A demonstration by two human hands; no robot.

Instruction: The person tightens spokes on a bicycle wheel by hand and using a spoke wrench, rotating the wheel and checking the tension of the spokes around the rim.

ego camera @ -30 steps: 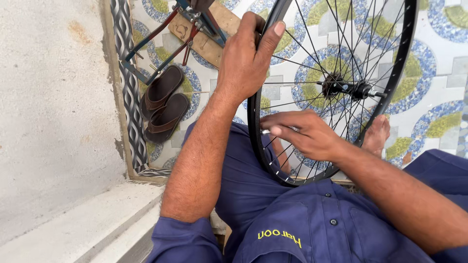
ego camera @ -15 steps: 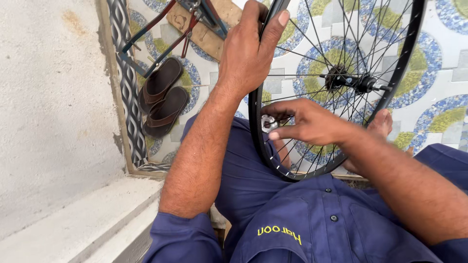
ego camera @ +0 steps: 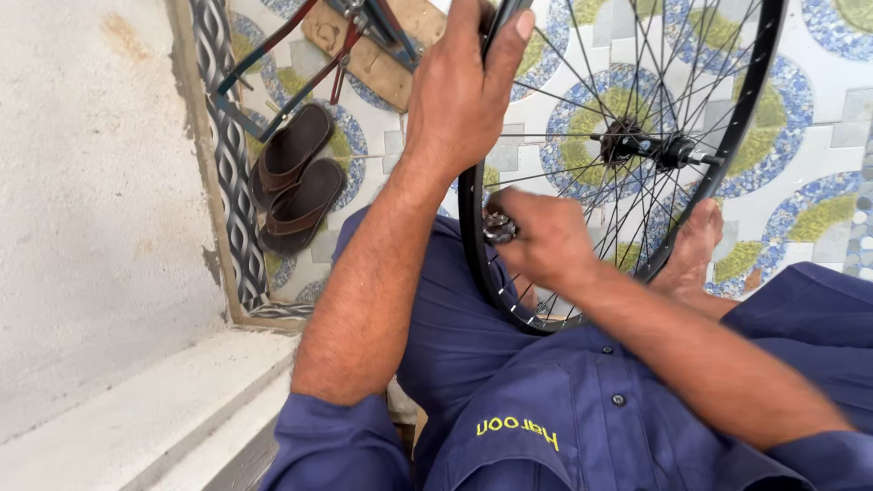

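From the head camera, a bicycle wheel [ego camera: 727, 136] stands upright between the person's knees, its black rim over blue work trousers [ego camera: 455, 327] and a patterned tile floor [ego camera: 818, 118]. The left hand [ego camera: 459, 91] is wrapped around the top of the rim, thumb on the near side. The right hand [ego camera: 546, 241] sits against the lower left part of the rim, fingers pinched on a small metal tool [ego camera: 499, 227] at the spokes. The hub [ego camera: 650, 145] lies beyond, right of both hands. A bare foot [ego camera: 696, 245] shows behind the spokes. Brown sandals [ego camera: 296, 177] lie on the floor to the left, beside a pale wall [ego camera: 91, 200].
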